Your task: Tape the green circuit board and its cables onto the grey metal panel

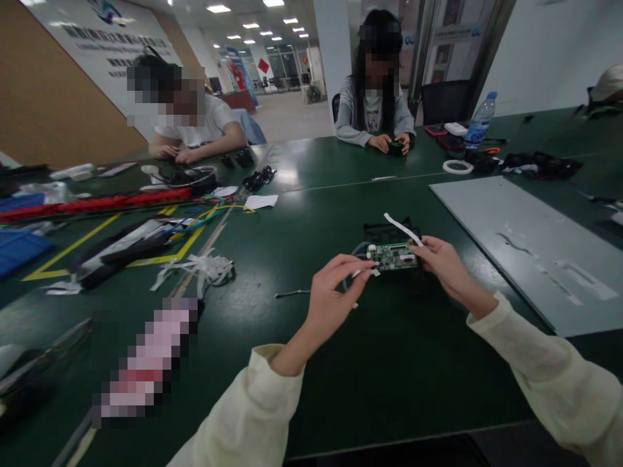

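Observation:
A green circuit board [396,257] sits between my two hands, above the dark green table [272,363]. My right hand [445,266] pinches the board's right end. A white strip [402,227] sticks up and to the left from beside those fingers. My left hand [335,285] is closed in a pinch at the board's lower left corner. A small white piece [374,272] shows at its fingertips; whether it is gripped I cannot tell. Behind and under the board is a black frame [372,229], partly hidden. A grey cable [359,249] curves at the board's left side.
A grey panel [491,214] lies at the right. Crumpled white strips [209,269], cables and a red bar [97,206] spread over the left. A water bottle [481,122] and tape roll [457,167] stand farther back. Two people sit across the table, one holding a black object [395,148].

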The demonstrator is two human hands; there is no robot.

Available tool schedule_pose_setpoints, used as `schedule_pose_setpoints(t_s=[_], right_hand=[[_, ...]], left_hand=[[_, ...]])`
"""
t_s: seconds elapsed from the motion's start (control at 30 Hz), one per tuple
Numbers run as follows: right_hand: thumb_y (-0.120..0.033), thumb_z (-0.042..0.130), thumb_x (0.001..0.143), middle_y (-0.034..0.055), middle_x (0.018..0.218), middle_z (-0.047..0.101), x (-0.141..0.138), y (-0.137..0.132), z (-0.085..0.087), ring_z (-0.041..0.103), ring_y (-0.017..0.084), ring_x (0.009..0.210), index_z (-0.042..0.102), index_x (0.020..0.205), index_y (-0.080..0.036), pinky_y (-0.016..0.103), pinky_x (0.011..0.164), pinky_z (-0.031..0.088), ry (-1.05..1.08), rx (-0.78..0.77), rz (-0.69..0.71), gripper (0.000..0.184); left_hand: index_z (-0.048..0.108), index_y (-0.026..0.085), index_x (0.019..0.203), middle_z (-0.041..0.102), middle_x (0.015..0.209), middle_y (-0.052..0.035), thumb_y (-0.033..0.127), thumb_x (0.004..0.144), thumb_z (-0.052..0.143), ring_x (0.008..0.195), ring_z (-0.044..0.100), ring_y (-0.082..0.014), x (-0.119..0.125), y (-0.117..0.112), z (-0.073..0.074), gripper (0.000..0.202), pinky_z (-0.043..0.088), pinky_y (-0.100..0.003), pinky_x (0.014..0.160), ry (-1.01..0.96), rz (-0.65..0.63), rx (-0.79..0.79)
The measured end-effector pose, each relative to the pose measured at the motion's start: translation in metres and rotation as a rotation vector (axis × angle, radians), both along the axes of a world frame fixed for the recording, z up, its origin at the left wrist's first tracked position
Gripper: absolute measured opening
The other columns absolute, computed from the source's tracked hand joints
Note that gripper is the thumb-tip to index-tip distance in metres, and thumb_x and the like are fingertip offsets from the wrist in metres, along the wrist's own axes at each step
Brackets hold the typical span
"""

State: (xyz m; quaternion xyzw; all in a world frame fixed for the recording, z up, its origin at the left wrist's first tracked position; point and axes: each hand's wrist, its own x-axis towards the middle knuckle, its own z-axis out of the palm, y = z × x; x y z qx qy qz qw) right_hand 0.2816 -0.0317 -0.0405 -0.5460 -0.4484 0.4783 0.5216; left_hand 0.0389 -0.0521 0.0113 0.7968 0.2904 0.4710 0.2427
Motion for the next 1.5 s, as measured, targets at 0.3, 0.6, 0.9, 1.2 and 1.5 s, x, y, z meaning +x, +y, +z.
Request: schedule_pose_setpoints(t_s=[0.3, 0.6, 0.9, 1.2, 1.5], right_hand=[[-0.047, 0.052, 0.085, 0.0063, 0.086, 0.065, 0.017, 0.006, -0.005, 0.060, 0.020, 0.076, 0.068, 0.095, -0.017, 0.031, 0.067, 0.045, -0.723, 0.106, 0.062, 0.035], [-0.040, 0.052, 0.089, 0.0113, 0.115, 0.060, 0.002, -0.010, 0.018, 0.059, 0.023, 0.101, 0.064, 0.116, -0.021, 0.039, 0.084, 0.049, -0.657, 0.470, -0.058, 0.036], [-0.042, 0.059, 0.087, 0.0044, 0.087, 0.071, -0.055, -0.048, 0.029, 0.068, 0.014, 0.074, 0.068, 0.103, -0.018, 0.021, 0.051, 0.047, -0.100, 0.238, 0.493, 0.030], [-0.025, 0.054, 0.092, -0.0013, 0.072, 0.069, -0.057, -0.055, 0.034, 0.065, 0.010, 0.063, 0.069, 0.090, -0.018, 0.022, 0.061, 0.051, -0.524, 0.592, 0.303, 0.018], [-0.023, 0.049, 0.094, 0.0077, 0.100, 0.072, -0.045, -0.062, 0.031, 0.068, 0.019, 0.088, 0.069, 0.107, -0.021, 0.033, 0.077, 0.054, -0.919, 0.797, 0.221, 0.025]], left_hand=[[0.070, 0.021, 0.101, 0.059, 0.124, -0.0061, 0.020, 0.080, 0.069, 0.086, 0.069, -0.0145, -0.002, 0.007, -0.002, 0.022, 0.057, -0.030, 0.081, -0.341, -0.157, -0.611], [0.070, 0.018, 0.100, 0.072, 0.101, -0.0067, 0.024, 0.080, 0.069, 0.083, 0.070, -0.0151, 0.000, 0.004, 0.005, 0.021, 0.057, -0.026, 0.075, -0.458, -0.143, -0.792], [0.070, 0.017, 0.101, 0.075, 0.091, -0.0069, 0.026, 0.080, 0.070, 0.085, 0.070, -0.0172, 0.005, 0.001, -0.001, 0.023, 0.056, -0.028, 0.077, -0.434, -0.138, -0.784], [0.074, 0.019, 0.095, 0.075, 0.093, -0.0069, 0.028, 0.081, 0.069, 0.089, 0.069, -0.0183, 0.004, 0.004, -0.001, 0.017, 0.054, -0.031, 0.083, -0.415, -0.103, -0.715], [0.077, 0.025, 0.084, 0.073, 0.103, -0.0055, 0.028, 0.079, 0.071, 0.099, 0.066, -0.0206, -0.005, 0.006, 0.008, 0.009, 0.050, -0.037, 0.093, -0.370, -0.230, -0.649]])
